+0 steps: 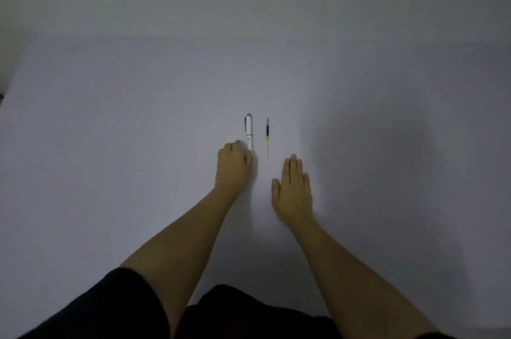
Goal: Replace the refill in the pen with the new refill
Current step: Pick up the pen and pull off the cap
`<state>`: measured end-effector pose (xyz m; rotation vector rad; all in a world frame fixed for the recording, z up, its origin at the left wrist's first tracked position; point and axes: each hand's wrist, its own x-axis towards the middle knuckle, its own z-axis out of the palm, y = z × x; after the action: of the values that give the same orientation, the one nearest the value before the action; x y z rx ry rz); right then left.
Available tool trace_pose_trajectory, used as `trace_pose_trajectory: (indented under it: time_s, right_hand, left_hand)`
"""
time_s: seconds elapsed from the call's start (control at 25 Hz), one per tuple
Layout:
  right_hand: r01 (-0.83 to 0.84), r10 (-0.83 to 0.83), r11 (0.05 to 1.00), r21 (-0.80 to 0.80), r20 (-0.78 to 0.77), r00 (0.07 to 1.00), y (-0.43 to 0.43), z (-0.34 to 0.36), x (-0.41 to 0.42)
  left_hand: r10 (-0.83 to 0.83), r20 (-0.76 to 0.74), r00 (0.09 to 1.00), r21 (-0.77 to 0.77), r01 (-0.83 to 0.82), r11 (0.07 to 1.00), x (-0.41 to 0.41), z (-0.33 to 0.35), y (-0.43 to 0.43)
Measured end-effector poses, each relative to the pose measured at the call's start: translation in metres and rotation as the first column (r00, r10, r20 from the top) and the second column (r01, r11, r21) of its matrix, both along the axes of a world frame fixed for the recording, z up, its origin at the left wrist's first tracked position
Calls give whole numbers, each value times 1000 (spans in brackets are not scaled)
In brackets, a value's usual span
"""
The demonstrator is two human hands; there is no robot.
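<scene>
Mid-bench: white pen (249, 131), light, rigid, slick-barrelled, near end under the curled left hand (233, 165), grip unconfirmed; new refill (267, 137) just beside, thin, probably bendable, untouched; right hand (292, 192) flat, empty.

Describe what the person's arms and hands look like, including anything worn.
Both forearms are bare from above the elbow down. The left hand and right hand wear no gloves, rings, watch or bracelet that the view shows. A dark short sleeve covers the left upper arm.
</scene>
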<state>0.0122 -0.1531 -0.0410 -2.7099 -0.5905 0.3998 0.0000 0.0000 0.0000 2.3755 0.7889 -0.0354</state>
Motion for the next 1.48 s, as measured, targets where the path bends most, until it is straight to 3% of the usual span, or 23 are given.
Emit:
trace_pose_trajectory:
  time_s: [0.2, 0.52, 0.64, 0.76, 0.88, 0.96, 1.08, 1.2, 1.36, 1.48]
  right_hand:
    - [55, -52, 998, -16, 128, 990, 0, -10, -4]
    - [56, -51, 998, -33, 131, 990, 1, -10, 0]
    - [26, -24, 1000, -15, 88, 996, 0, -7, -1]
    - [34, -35, 995, 90, 11, 999, -1, 8, 8]
    - [-10, 37, 939, 345, -70, 997, 0, 47, 27]
    - [-131, 146, 888, 441, -1, 989, 2, 79, 37]
    - [-288, 282, 835, 469, 84, 956, 5, 116, 51]
    - [-236, 290, 839, 490, -36, 956, 6, 148, 57]
    - [-214, 263, 787, 578, -2, 965, 2, 175, 53]
    - [-164, 259, 793, 586, -81, 962, -2, 188, 50]
  left_hand:
    - [73, 1, 997, 30, -73, 997, 35, 0, -1]
    - [161, -88, 983, -39, -165, 986, 48, -2, 0]
    - [155, -39, 987, -44, -157, 987, 37, 8, 0]
    - [60, 40, 997, -96, -56, 994, 14, 22, 5]
    - [-92, 86, 992, -124, 102, 987, -12, 41, 17]
    - [-180, 111, 977, -103, 192, 976, -26, 56, 25]
    - [-298, 172, 939, -25, 306, 952, -34, 83, 30]
    - [-424, 211, 881, 115, 409, 906, -36, 108, 29]
    - [-428, 280, 859, 122, 411, 904, -36, 123, 26]
    - [-463, 302, 833, 248, 401, 882, -37, 129, 24]
